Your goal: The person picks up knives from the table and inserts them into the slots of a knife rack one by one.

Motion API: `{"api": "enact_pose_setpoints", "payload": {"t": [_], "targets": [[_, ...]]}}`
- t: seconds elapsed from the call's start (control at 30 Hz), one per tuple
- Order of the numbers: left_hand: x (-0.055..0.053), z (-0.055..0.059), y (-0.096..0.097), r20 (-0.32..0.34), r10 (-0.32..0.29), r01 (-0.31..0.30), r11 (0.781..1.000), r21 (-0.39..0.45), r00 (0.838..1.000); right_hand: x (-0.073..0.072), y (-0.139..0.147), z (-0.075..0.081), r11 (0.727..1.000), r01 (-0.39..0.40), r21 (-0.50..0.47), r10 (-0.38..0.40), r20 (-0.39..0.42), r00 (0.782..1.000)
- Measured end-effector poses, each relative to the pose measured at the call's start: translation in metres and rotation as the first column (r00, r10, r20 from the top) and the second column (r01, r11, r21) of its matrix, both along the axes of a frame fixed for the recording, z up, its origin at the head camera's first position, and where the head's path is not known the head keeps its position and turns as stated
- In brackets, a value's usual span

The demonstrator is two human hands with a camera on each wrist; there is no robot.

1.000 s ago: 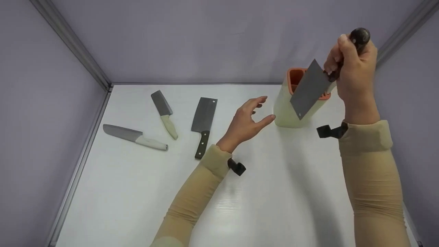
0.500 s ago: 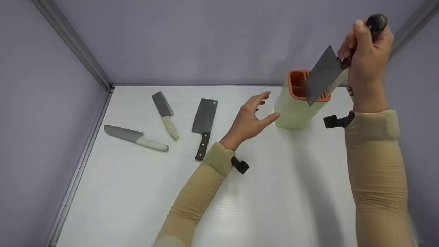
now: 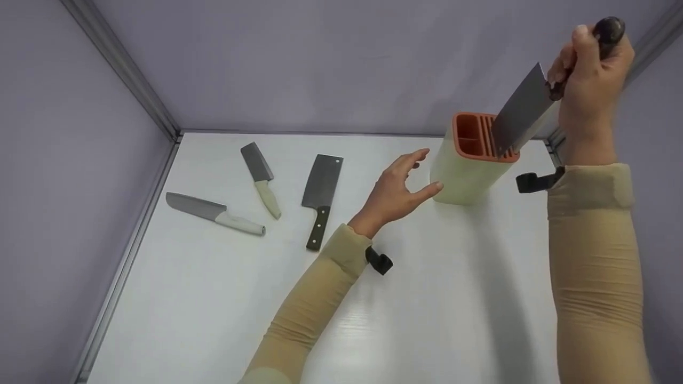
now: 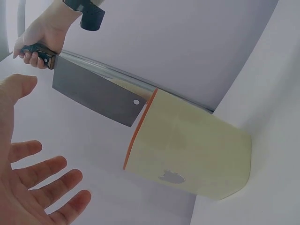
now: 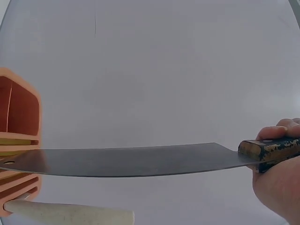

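Observation:
My right hand grips the dark handle of a cleaver, its blade pointing down over the knife block. The block has pale green walls and an orange top with slots and two larger compartments. In the left wrist view, the tip of the cleaver blade is at the orange rim; whether it has entered a slot I cannot tell. A pale knife handle sticks out of the block below the blade in the right wrist view. Left of the block, my left hand hovers with fingers spread, holding nothing.
On the white table lie a black-handled cleaver, a small knife with a pale green handle and a longer knife with a white handle. Grey walls enclose the table at the back and sides.
My right hand has moved right and away from me with the cleaver, whose blade has shifted from in front of the block to over its slots. My left hand has shifted slightly right.

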State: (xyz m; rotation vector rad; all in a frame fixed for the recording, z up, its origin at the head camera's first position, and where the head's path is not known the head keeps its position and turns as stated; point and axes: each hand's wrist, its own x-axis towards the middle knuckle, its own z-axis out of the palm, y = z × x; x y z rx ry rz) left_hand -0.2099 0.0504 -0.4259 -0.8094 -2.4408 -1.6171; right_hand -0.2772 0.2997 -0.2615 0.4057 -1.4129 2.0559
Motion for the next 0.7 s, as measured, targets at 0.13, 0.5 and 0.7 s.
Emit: {"api": "enact_pose_setpoints", "payload": {"t": [0.13, 0.5, 0.7], "targets": [[0.0, -0.001, 0.003, 0.005, -0.011, 0.011, 1.0, -0.007, 1.0, -0.005, 0.009, 0.0, 0.998, 0.046, 0.041, -0.046, 0.003, 0.999], [0.002, -0.003, 0.012, 0.005, -0.029, 0.029, 0.999, -0.018, 1.0, -0.012, 0.022, 0.001, 0.996, 0.087, 0.002, -0.087, 0.048, 0.995], [0.003, -0.004, 0.015, 0.026, -0.039, 0.04, 0.999, -0.017, 0.999, -0.016, 0.031, -0.001, 0.995, 0.099, 0.016, -0.099, 0.036, 0.994]]}}
